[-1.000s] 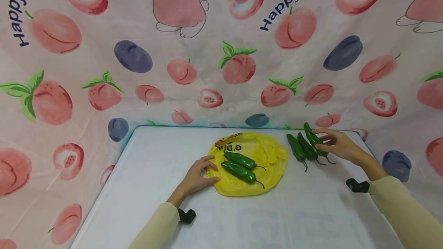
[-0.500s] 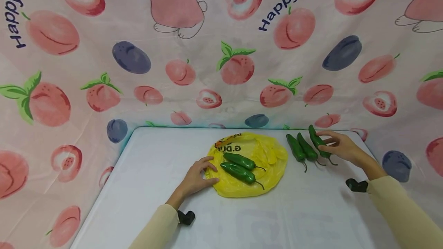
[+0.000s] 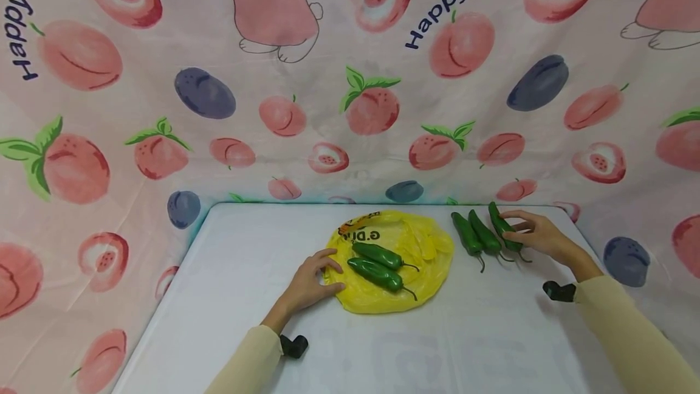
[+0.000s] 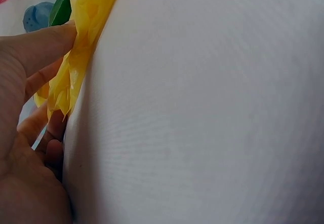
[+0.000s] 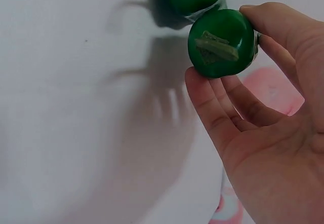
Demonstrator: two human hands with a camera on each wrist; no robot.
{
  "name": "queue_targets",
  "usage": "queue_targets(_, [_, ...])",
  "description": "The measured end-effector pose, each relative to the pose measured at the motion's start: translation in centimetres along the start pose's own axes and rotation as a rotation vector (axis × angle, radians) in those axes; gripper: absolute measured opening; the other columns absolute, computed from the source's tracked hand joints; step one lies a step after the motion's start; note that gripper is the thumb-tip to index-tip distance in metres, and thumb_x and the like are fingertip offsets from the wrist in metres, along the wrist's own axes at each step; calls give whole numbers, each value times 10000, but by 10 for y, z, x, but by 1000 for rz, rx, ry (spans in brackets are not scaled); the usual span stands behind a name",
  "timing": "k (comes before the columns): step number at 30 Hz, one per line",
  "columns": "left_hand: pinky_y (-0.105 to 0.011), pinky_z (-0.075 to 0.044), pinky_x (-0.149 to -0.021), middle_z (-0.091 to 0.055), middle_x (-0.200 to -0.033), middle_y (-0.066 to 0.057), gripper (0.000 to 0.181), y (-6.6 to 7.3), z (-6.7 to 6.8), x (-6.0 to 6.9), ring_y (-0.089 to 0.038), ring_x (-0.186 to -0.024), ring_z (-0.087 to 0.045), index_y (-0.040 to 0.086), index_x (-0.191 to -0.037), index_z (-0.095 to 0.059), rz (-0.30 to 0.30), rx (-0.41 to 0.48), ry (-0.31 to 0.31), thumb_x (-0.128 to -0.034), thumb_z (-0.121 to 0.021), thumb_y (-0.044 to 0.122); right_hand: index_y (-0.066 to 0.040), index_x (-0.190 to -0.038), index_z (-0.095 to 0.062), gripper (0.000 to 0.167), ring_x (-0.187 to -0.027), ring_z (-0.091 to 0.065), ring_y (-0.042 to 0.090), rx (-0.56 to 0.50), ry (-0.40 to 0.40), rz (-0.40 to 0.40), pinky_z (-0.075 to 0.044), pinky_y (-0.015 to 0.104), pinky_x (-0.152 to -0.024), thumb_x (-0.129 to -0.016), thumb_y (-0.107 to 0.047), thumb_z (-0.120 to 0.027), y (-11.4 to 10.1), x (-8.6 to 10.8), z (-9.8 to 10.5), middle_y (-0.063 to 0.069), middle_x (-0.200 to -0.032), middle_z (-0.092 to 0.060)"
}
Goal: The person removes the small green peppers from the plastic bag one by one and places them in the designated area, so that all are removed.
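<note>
held pepper [image 3: 496, 219]: long, deep green, glossy, tapering to a narrow tip at the far end; thin curved stem on the near side, seen nearly end-on in the right wrist view. it is at the right of the white table [image 3: 219, 303], near the far edge, just beside two like peppers [image 3: 474, 233]. lifted or resting, cannot tell.

right hand [image 3: 538, 237]: thumb and fingertips pinch the pepper from either side, palm clear of it.

left hand [image 3: 307, 281]: relaxed, thumb and fingers spread, touching the left edge of a crumpled yellow bag [image 3: 377, 303]; two more green peppers [image 3: 377, 266] lie side by side on it.
</note>
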State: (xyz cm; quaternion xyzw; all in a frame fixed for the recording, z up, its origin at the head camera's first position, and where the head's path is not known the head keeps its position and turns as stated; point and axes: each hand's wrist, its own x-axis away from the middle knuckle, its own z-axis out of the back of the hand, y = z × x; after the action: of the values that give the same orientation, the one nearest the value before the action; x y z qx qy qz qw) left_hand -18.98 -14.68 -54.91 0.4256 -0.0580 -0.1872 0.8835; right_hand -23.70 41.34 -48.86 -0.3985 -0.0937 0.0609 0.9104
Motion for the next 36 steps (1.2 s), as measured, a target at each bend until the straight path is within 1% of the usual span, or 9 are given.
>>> queue_targets(3, [-573,-297,-1171,-483,-1550,-23,235,0,0,0,-320,-1410,-433,278,-1038,-713,-5,0,-1,-852,-849,324,-46,-1503,-473,632,-1267,-518,510,2,-6,-6,-551,562,-912,-987,-324,-708,5,-2,-1,324,-1436,-513])
queue_targets(8, [-586,-313,-1151,-481,-1551,-47,237,1,1,0,-329,-1383,-452,252,-1042,-717,-19,10,0,-855,-845,322,-70,-1495,-485,650,-1273,-520,506,20,-15,-35,-531,593,-942,-973,-383,-715,13,-6,-3,321,-1427,-523])
queue_targets(11, [-574,-314,-1152,-482,-1550,-38,236,1,1,0,-313,-1370,-459,259,-1042,-718,-12,7,0,-854,-845,324,-61,-1486,-491,646,-1267,-519,508,12,-27,-31,-530,593,-939,-971,-377,-720,14,-7,-3,324,-1416,-528])
queue_targets(15, [-570,-311,-1155,-482,-1551,-31,239,1,0,0,-307,-1365,-462,259,-1044,-721,-7,9,0,-851,-848,321,-44,-1482,-490,638,-1263,-507,521,6,-49,-32,-526,604,-933,-974,-356,-719,12,-8,-3,340,-1410,-520])
queue_targets(19, [-585,-315,-1144,-480,-1552,-36,235,0,0,0,-315,-1354,-467,250,-1040,-721,-10,11,2,-854,-844,326,-41,-1486,-476,630,-1268,-495,540,28,-72,-43,-517,628,-936,-986,-349,-703,9,-9,-3,354,-1418,-504])
queue_targets(22, [-589,-316,-1141,-479,-1553,-35,233,0,0,0,-317,-1358,-463,253,-1039,-719,-9,5,3,-855,-841,331,-30,-1493,-464,623,-1267,-491,548,38,-87,-33,-520,626,-931,-997,-332,-690,8,-10,-2,363,-1424,-492])
queue_targets(27, [-578,-321,-1139,-479,-1553,-32,233,0,0,0,-313,-1361,-462,252,-1045,-719,-14,-4,1,-859,-839,326,-20,-1483,-471,611,-1259,-497,540,43,-95,-13,-527,612,-922,-999,-325,-687,10,-12,-3,363,-1421,-491])
queue_targets(29, [-557,-318,-1145,-476,-1556,-19,238,0,0,0,-297,-1361,-461,258,-1050,-721,-5,-2,-2,-855,-844,318,-21,-1479,-476,605,-1256,-499,535,46,-95,-8,-528,607,-919,-1000,-324,-686,10,-13,-4,363,-1411,-498])
queue_targets(36, [-563,-296,-1164,-481,-1551,-8,236,1,0,0,-299,-1389,-444,268,-1042,-721,4,4,1,-849,-850,308,-31,-1472,-491,596,-1254,-510,520,52,-90,-8,-533,584,-910,-994,-324,-694,10,-13,-5,358,-1384,-527])
